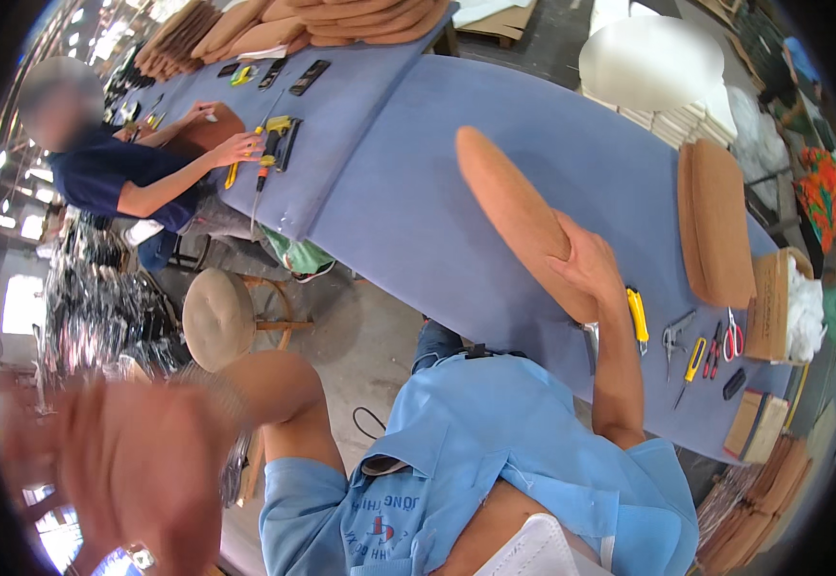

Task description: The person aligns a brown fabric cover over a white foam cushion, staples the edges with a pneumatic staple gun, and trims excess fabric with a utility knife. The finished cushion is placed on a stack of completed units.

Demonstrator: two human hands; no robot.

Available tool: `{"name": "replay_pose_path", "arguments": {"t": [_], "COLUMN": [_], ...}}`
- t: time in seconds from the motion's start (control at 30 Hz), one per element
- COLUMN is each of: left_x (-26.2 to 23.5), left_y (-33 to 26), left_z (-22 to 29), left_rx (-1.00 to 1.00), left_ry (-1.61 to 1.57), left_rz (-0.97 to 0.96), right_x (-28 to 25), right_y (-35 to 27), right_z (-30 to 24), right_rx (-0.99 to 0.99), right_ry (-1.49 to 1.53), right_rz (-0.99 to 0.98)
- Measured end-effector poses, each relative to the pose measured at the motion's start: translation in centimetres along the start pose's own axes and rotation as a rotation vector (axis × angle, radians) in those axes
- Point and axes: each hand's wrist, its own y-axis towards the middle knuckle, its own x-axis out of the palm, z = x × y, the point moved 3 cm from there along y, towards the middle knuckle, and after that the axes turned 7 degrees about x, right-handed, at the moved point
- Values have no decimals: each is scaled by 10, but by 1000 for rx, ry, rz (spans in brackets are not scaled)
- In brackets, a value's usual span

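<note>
My right hand [591, 257] is closed on the lower part of a long brown upholstered cushion [509, 206]. The cushion is tilted on edge above the blue-covered table [418, 182], its rounded end pointing to the far left. My left hand [140, 470] is raised close to the camera at the lower left, blurred, with its fingers apart and nothing seen in it. Beside my right forearm lies a yellow utility knife [638, 320]. Farther right are a grey metal gun-shaped tool [676, 332], a yellow screwdriver [692, 360], pliers [713, 351] and red-handled scissors [733, 338].
Brown cushions [716, 226] stand stacked at the right, near a cardboard box [769, 305]. At the left, a co-worker [135, 173] handles a brown piece near a yellow-and-black tool [282, 144]. A round padded stool [218, 320] stands below the table edge. More cushions [370, 21] are piled far off.
</note>
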Motion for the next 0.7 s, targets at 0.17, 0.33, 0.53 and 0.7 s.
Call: {"name": "replay_pose_path", "arguments": {"t": [0.17,0.33,0.53,0.7], "left_x": [48,38,54,63], "left_y": [-219,-384,-415,-424], "left_z": [-97,-68,-92,-79], "left_rx": [-347,-486,-707,-705], "left_ry": [174,49,-13,57], "left_rz": [-1468,-1813,-1654,-1599], "right_x": [4,4,-13,40], "right_y": [-36,-48,-103,-118], "right_z": [-14,8,92,134], "right_rx": [-121,-93,365,321], "right_ry": [-10,-58,232,582], "right_rz": [-107,13,-13,169]}}
